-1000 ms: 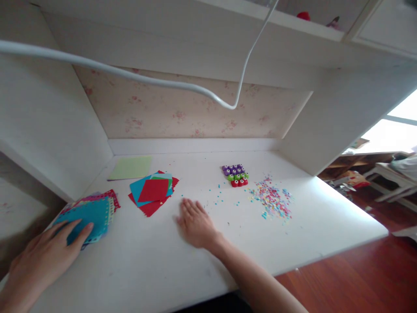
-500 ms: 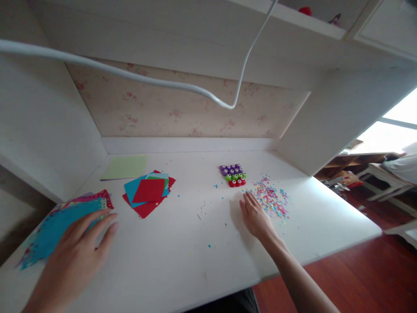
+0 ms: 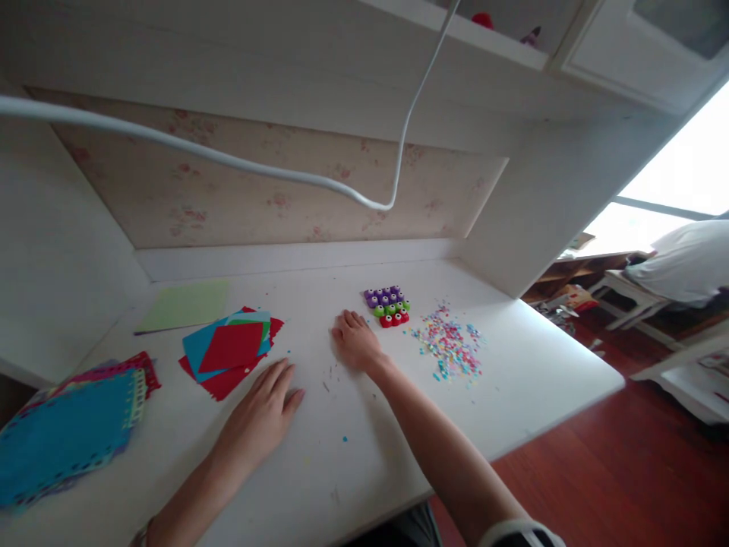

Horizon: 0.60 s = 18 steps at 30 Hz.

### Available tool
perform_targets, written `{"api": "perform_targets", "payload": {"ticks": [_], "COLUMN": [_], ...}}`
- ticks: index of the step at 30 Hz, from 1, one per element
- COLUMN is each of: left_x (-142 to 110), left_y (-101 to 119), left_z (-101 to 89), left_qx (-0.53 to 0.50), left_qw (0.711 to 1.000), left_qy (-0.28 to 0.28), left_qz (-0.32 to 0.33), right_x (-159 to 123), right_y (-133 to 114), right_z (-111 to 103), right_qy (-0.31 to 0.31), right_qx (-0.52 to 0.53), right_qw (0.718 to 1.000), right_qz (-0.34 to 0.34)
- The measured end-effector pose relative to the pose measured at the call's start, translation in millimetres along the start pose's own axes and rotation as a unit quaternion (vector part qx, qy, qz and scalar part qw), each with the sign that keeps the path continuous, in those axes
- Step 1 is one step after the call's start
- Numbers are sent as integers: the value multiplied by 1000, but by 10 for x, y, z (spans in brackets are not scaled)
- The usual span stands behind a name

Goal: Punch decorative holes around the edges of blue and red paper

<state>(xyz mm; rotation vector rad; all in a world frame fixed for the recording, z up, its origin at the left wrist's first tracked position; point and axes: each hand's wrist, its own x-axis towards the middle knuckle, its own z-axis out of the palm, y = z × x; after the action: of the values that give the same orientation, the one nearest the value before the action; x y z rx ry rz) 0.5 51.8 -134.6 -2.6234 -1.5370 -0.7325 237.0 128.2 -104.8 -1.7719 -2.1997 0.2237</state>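
Plainly, my left hand (image 3: 259,410): palm down on the white table (image 3: 296,486), fingers together, grasp relaxed and empty, just beside the coloured sheets (image 3: 232,348).
My right hand (image 3: 356,340): also palm down, fingers extended around nothing, just left of the eyed pieces (image 3: 390,305).
Coloured sheets: thin, flat, red, blue and green, overlapping at angles, some edges jagged.
Eyed pieces: rounded lumps in purple, green and red rows, with white-and-dark eyes.
Confetti (image 3: 449,346): tiny multicoloured bits scattered right of the eyed pieces.
Punched stack (image 3: 68,429): blue uppermost, holes along its edges, cut off at the left.
White cable (image 3: 267,169): smooth, bent, running out of view.
Hard to make out: a red object (image 3: 482,20) on the shelf.
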Motion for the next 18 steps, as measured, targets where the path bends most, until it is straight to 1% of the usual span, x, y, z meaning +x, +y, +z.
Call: {"api": "perform_targets", "payload": {"ticks": [2,4,5,7,8,10,12,13,14,15,16,17,18], "left_x": [89,165,196,243,263,306,375,425,487,560,643,733,826], "left_y": [22,46,61,108,143,241,379,459,543,629,712,789,857], "left_z": [92,154,173,191,192,188,186,190,196,206,219,234,249], "left_qx": [8,16,17,8,-3,-47,-131,-189,-216,-232,-251,-272,-296], "left_qw": [1000,1000,1000,1000,1000,998,989,978,971,967,962,956,948], "left_qy": [1,-2,-7,-20,-25,-38,-58,-72,-81,-86,-93,-100,-107], "left_qz": [8,12,12,6,-1,-22,-44,-55,-55,-52,-50,-47,-43], "right_x": [-166,-402,-535,-802,-926,-1140,-1309,-1380,-1446,-1507,-1561,-1606,-1639], "right_y": [59,146,218,426,552,783,879,845,750,600,403,177,-61], "right_z": [-32,-98,-144,-249,-305,-415,-514,-554,-584,-601,-599,-576,-531], "right_qy": [-14,-30,-34,-33,-14,43,104,128,144,148,127,85,32], "right_qx": [0,3,5,5,-3,-41,-62,-57,-38,-6,39,85,122], "right_qw": [999,996,995,994,996,998,992,990,989,989,990,987,976], "right_qz": [-40,-81,-94,-100,-91,-32,19,28,21,0,-45,-105,-178]}}
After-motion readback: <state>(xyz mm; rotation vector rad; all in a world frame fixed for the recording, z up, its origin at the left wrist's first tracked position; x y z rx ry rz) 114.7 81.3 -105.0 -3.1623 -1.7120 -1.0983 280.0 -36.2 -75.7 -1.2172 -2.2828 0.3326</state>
